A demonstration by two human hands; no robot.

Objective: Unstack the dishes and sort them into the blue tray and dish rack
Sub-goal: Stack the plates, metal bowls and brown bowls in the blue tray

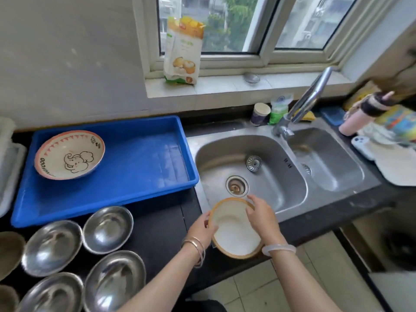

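bowl: white bowl (234,230) with a brown rim, held tilted in the air over the front edge of the sink and the counter edge, inside facing up toward the camera
left hand: left hand (200,226) grips the bowl's left rim, thumb lying inside, fingers curled under; thin bangles on the wrist
right hand: right hand (262,216) holds the right and far rim, fingers bent over the edge, one finger sticking out toward the drain; pale bangle on the wrist
blue tray: blue tray (139,158) on the counter left of the sink, one corner overhanging the sink's edge
in tray: patterned bowl (69,154) with a cartoon drawing, in the tray's left part, tipped
steel bowls: steel bowls (108,229), four, side by side on the dark counter (157,230) in front of the tray, open side up
sink: double steel sink (225,158), tap (308,97) between the basins
behind: paper cup (260,113) by the tap's base; food bag (183,50) upright on the windowsill
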